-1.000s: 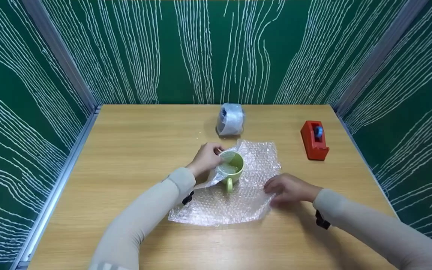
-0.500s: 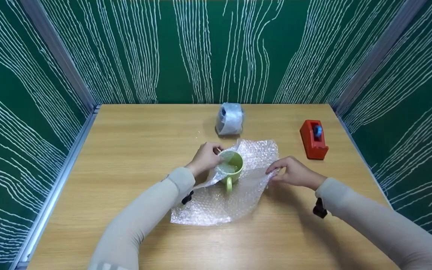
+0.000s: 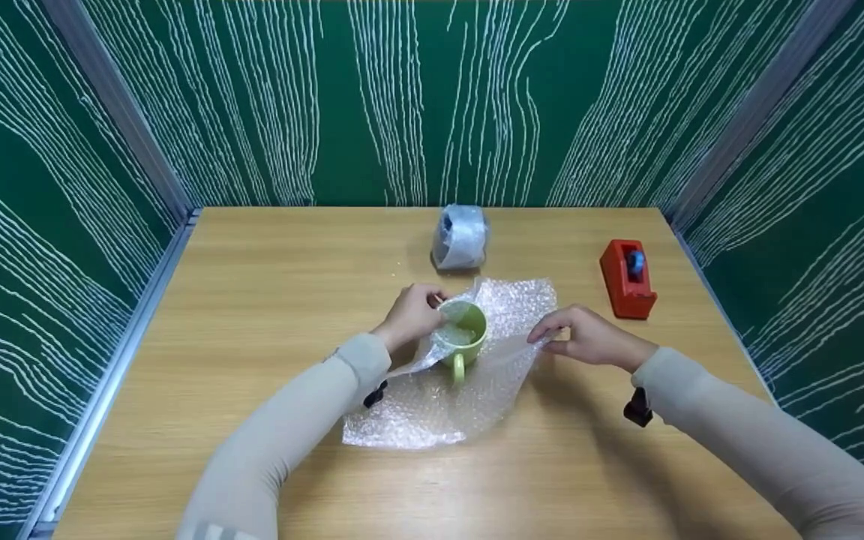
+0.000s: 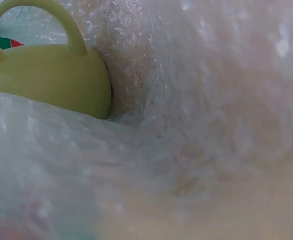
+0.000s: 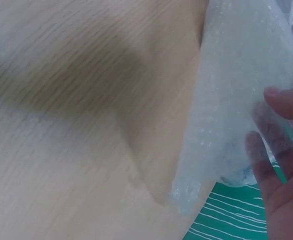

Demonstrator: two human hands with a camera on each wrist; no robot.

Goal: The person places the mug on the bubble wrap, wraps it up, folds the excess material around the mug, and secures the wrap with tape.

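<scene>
A light green mug [image 3: 469, 341] stands on a sheet of bubble wrap [image 3: 439, 412], its handle toward the front. My left hand [image 3: 411, 315] holds the left flap of the wrap against the mug's rim, and the flap covers part of the opening. In the left wrist view the mug [image 4: 51, 77] shows behind a fold of wrap [image 4: 86, 165]; the hand itself is hidden there. My right hand [image 3: 589, 337] pinches the sheet's right edge, lifted off the table. In the right wrist view thumb and fingers [image 5: 284, 102] lie on either side of the raised wrap [image 5: 236, 100].
A bundle wrapped in bubble wrap [image 3: 462, 238] stands behind the mug. A red tape dispenser [image 3: 628, 281] with a blue roll sits at the back right. Green panels [image 3: 432, 97] with white lines wall in the wooden table [image 3: 274, 262] at the back and sides.
My right hand has taken the wrap's right edge and raised it toward the mug, so the front right of the sheet lifts off the table. My left hand has stayed in place.
</scene>
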